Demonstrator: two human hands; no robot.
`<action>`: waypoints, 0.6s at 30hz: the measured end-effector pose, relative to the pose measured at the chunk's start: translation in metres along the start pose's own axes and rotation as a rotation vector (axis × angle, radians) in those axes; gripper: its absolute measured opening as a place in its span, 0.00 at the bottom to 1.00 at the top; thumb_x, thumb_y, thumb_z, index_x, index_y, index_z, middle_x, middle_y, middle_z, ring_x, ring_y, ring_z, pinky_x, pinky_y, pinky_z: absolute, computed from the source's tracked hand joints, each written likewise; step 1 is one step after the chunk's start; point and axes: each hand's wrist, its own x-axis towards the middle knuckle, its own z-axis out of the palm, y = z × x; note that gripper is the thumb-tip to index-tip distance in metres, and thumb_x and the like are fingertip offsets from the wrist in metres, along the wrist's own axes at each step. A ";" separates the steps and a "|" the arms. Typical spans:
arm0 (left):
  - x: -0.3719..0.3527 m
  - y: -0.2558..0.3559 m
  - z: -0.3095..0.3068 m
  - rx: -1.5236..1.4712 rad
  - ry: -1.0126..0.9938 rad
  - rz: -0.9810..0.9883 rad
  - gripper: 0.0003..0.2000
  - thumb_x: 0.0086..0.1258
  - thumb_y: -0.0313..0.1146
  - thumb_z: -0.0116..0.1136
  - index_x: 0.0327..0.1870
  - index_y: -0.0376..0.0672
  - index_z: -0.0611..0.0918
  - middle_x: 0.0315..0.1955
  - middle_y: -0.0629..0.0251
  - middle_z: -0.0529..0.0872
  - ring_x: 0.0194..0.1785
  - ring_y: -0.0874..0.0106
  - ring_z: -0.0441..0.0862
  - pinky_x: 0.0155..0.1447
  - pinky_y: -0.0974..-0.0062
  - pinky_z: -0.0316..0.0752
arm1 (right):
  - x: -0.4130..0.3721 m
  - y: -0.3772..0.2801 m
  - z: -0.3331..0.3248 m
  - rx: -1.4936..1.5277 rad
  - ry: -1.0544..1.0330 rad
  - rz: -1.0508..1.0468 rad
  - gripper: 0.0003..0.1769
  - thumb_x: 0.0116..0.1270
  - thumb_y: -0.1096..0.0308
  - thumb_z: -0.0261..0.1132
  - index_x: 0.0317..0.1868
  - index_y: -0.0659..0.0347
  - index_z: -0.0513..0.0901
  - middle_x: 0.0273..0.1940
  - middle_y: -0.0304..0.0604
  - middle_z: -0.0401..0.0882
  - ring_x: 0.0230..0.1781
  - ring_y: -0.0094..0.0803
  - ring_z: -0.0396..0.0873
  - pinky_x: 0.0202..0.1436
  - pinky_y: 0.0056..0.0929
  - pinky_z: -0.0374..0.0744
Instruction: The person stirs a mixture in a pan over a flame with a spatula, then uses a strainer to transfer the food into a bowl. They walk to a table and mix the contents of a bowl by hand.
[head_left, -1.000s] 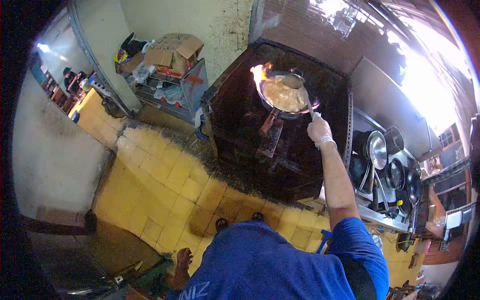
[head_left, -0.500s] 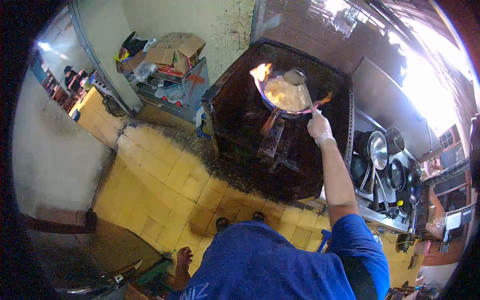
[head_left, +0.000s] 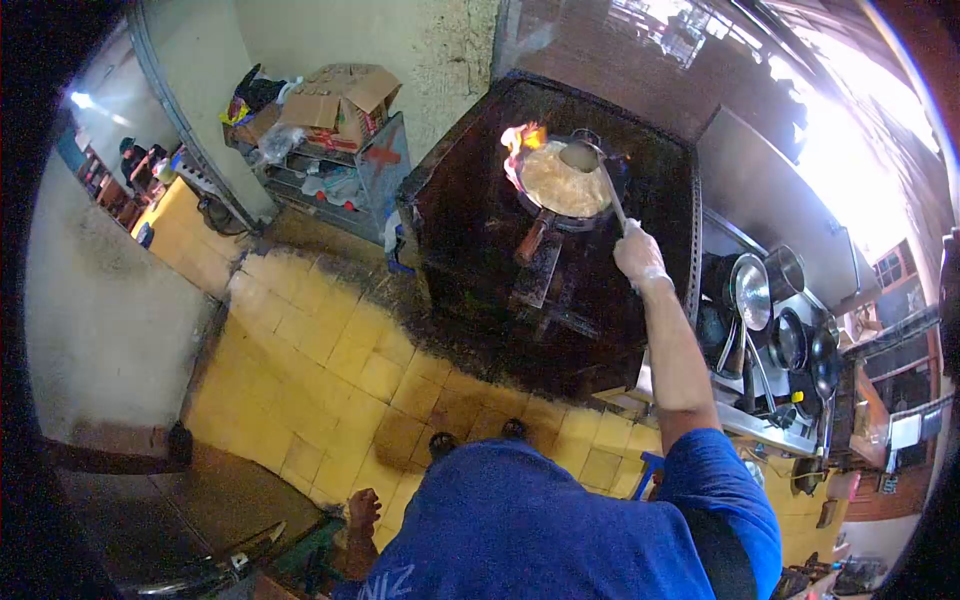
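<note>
1. At the far left, another person (head_left: 134,165) is seen beyond a doorway, well apart from the work.
2. A cardboard box (head_left: 325,112) is held up by a metal shelf (head_left: 372,185).
3. The left hand (head_left: 363,510) is held low beside the body, its fingers spread loosely and slightly bent; nothing is seen gripped in it.
4. Flames (head_left: 520,145) are seen at the left edge of the pan (head_left: 577,224), which is set over the dark stove (head_left: 470,280). Its handle (head_left: 533,240) is pointed down and leftward, untouched.
5. Pale, bubbling food (head_left: 562,188) is contained in the pan; the ladle's bowl (head_left: 579,155) is held over its far side.
6. The ladle's shaft (head_left: 613,200) is slanted up and leftward from the grip. It is pinched at its near end by the right hand (head_left: 640,255), much the nearer one, with fingers closed.
7. Farther right, more pans (head_left: 751,292) are gathered on a metal bench (head_left: 790,436).
</note>
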 end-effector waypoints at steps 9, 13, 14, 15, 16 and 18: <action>0.015 -0.026 0.000 0.051 -0.135 -0.122 0.07 0.65 0.33 0.50 0.41 0.45 0.76 0.25 0.70 0.75 0.24 0.75 0.72 0.22 0.76 0.62 | -0.039 0.022 -0.010 -0.174 -0.076 -0.075 0.22 0.58 0.72 0.51 0.53 0.71 0.68 0.32 0.61 0.79 0.35 0.52 0.79 0.39 0.46 0.78; 0.009 -0.016 -0.003 0.037 -0.098 -0.169 0.09 0.64 0.36 0.52 0.42 0.44 0.76 0.26 0.70 0.76 0.24 0.75 0.73 0.23 0.75 0.64 | -0.028 0.033 -0.021 -0.137 0.030 -0.182 0.20 0.57 0.72 0.52 0.50 0.70 0.71 0.34 0.60 0.79 0.33 0.49 0.80 0.38 0.42 0.78; 0.005 -0.011 0.001 0.134 -0.052 -0.110 0.10 0.64 0.37 0.53 0.42 0.44 0.76 0.26 0.70 0.76 0.24 0.75 0.73 0.22 0.75 0.64 | -0.021 0.031 -0.013 -0.135 0.030 -0.180 0.20 0.57 0.72 0.52 0.50 0.70 0.71 0.34 0.60 0.79 0.33 0.49 0.80 0.38 0.42 0.78; 0.002 -0.004 0.004 0.136 -0.051 -0.108 0.10 0.64 0.37 0.53 0.42 0.44 0.76 0.26 0.70 0.76 0.24 0.75 0.73 0.22 0.75 0.64 | -0.013 0.024 -0.003 -0.177 0.056 -0.175 0.20 0.57 0.72 0.52 0.50 0.71 0.71 0.34 0.60 0.79 0.34 0.49 0.80 0.38 0.42 0.78; 0.002 0.001 0.007 0.148 -0.044 -0.096 0.10 0.63 0.37 0.53 0.43 0.44 0.76 0.26 0.69 0.76 0.24 0.76 0.73 0.22 0.75 0.64 | -0.005 0.021 0.008 -0.219 0.083 -0.169 0.19 0.57 0.73 0.51 0.49 0.72 0.70 0.34 0.61 0.79 0.34 0.50 0.80 0.39 0.42 0.79; 0.004 0.003 0.007 0.160 -0.035 -0.084 0.11 0.63 0.37 0.53 0.43 0.44 0.76 0.26 0.69 0.76 0.23 0.76 0.73 0.21 0.76 0.64 | 0.008 0.013 0.028 -0.141 -0.003 -0.089 0.16 0.57 0.74 0.51 0.45 0.73 0.70 0.35 0.61 0.79 0.36 0.51 0.80 0.40 0.42 0.79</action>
